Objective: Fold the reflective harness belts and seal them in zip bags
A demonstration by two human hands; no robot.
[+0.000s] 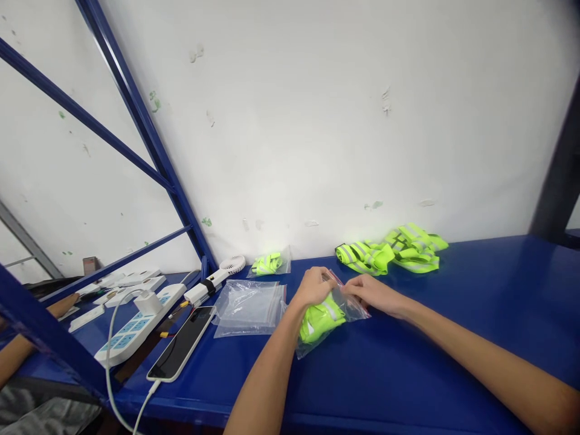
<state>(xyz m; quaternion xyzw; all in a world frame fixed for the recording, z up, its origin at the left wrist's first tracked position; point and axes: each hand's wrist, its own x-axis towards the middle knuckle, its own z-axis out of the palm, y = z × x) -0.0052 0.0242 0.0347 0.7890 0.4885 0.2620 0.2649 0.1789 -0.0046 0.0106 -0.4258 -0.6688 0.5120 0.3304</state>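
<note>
Bare forearms [272, 368] lay nearest. Left hand [315, 286] and right hand [370, 292] pinched the mouth of a clear bag [351, 307], lower centre of frame. Neon bundle [322, 320] inside seemed light, soft; bag likely slippery, best held by its lip.

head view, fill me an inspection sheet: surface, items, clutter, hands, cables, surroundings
Surface: blue table; spills, nothing seen
Items: transparent bag around folded yellow-green fabric; flat transparent bags to its left; bagged bundle and loose striped fabric near the wall
Clutter: phone, fan, power strip
Hands: left hand and right hand, each with a grip at the bag's mouth
Cables: white cable into the phone
Surroundings: scuffed wall, blue frame, another person's arm
</note>
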